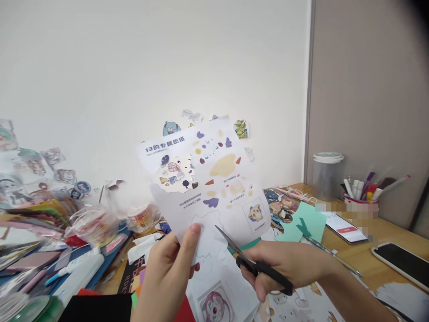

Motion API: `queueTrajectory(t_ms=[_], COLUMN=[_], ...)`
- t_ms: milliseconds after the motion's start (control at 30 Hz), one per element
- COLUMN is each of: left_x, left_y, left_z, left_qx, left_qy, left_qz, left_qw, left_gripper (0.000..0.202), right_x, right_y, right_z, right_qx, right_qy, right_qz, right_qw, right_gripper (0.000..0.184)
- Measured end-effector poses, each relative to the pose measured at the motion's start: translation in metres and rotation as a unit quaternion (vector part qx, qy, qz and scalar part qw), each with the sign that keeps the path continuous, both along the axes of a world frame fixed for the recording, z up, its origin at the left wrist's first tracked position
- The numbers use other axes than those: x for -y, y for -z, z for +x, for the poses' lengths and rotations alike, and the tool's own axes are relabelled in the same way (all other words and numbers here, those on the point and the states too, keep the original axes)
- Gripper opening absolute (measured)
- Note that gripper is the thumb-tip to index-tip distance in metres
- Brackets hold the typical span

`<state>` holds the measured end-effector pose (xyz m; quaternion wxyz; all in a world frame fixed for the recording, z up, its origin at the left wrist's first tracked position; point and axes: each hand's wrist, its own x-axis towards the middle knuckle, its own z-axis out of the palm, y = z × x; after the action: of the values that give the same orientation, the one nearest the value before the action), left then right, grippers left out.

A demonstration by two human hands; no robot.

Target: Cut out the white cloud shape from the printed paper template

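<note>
My left hand pinches the lower left edge of a printed paper sheet, thumb on top, and holds it up off the table. The sheet carries coloured shapes, Chinese text, a small yellow character and a faint pencil outline near my thumb. A hole with an uneven edge in its left half lets stickers behind show through. In my right hand are black-handled scissors, fingers wrapped round the handles. Their blades point up and left at the sheet's lower part, by the outline. Whether the blades touch the paper I cannot tell.
Plastic-wrapped supplies crowd the table's left. On the right lie green paper, a pen, a lit phone and a dark phone. A lidded tub and pen holder stand behind, near the wall.
</note>
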<state>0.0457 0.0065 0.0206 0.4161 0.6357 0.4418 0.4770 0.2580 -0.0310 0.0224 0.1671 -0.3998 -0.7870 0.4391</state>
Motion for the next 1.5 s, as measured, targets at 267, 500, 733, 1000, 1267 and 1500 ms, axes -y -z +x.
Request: queueTrajectory(t_ms=[267,500,733,1000,1267,1500], left_x=[0.004,0.004,0.005,0.005,0.006,0.009], left_y=[-0.007,-0.006,-0.007,-0.006,-0.008,-0.008], left_z=[0.007,0.007,0.006,0.004,0.004,0.006], left_qx=[-0.088,-0.121,-0.148,-0.151,-0.159,-0.154], left_qy=[-0.094,-0.100,-0.123,-0.136,-0.128,-0.129], left_qz=[0.118,0.187,0.208,0.213,0.217,0.224], left_qw=[0.985,0.970,0.959,0.956,0.955,0.954], left_gripper=[0.044,0.044,0.044,0.045,0.042,0.043], right_x=[-0.006,-0.003,-0.002,-0.001,-0.002,-0.001], right_y=[0.007,0.006,0.006,0.006,0.003,0.002], right_z=[-0.002,-0.013,-0.013,-0.010,-0.009,-0.013], right_qx=[-0.023,-0.083,-0.078,-0.033,-0.014,-0.075], right_qy=[0.002,-0.044,-0.040,-0.023,-0.032,-0.044], right_qz=[-0.050,-0.017,0.006,0.000,0.014,-0.038], right_qw=[0.998,0.995,0.996,0.999,0.999,0.996], right_gripper=[0.030,0.021,0.023,0.026,0.025,0.020])
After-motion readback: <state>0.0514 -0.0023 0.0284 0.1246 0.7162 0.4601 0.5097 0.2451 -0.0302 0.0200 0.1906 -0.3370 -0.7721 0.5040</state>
